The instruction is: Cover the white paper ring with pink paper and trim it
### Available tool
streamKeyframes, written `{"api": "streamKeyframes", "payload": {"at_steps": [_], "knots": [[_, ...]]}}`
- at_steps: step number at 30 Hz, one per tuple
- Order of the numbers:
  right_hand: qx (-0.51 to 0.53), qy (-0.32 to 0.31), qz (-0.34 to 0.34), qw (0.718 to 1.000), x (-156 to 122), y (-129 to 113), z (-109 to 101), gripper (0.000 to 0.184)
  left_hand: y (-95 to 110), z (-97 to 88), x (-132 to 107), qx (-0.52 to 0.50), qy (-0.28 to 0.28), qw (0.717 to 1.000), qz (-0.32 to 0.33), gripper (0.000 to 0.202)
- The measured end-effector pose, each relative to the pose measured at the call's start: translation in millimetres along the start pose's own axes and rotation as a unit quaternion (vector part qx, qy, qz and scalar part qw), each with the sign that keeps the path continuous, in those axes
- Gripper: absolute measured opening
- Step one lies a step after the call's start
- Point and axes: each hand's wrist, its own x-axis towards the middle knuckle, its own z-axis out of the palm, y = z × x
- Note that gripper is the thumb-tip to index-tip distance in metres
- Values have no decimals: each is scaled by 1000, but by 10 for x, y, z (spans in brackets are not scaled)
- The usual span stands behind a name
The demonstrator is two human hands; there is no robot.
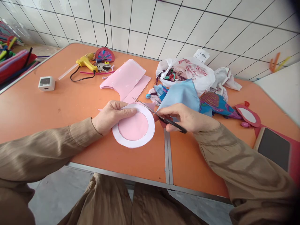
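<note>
My left hand (112, 116) pinches the upper left edge of a white paper ring (133, 143), its thumb lying across the front. Pink paper (133, 126) shows through the ring's middle, and a pink scrap sticks out behind its top edge. My right hand (185, 116) is closed around black-handled scissors (172, 122). Their blades point up and left along the ring's top right edge, over the pink scrap. Whether the blades touch the paper I cannot tell. Just beyond lies a larger folded pink sheet (127, 78) with a curved cut-out.
A yellow glue gun (87, 62) lies with its cord at the back left, near a white cube-shaped device (46, 83). A white plastic bag (199, 73), blue cloth (182, 95) and patterned fabric (217, 103) crowd the back right. A phone (273, 148) rests far right.
</note>
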Motion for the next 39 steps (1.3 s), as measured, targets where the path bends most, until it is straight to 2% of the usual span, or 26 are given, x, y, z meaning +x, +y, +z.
{"api": "streamKeyframes", "payload": {"at_steps": [27, 39], "knots": [[-1, 10, 18, 1000, 5, -15, 3, 39, -6, -3, 9, 8, 4, 1000, -7, 30], [-12, 13, 30, 999, -8, 3, -9, 39, -9, -3, 19, -18, -16, 1000, -6, 26]]}}
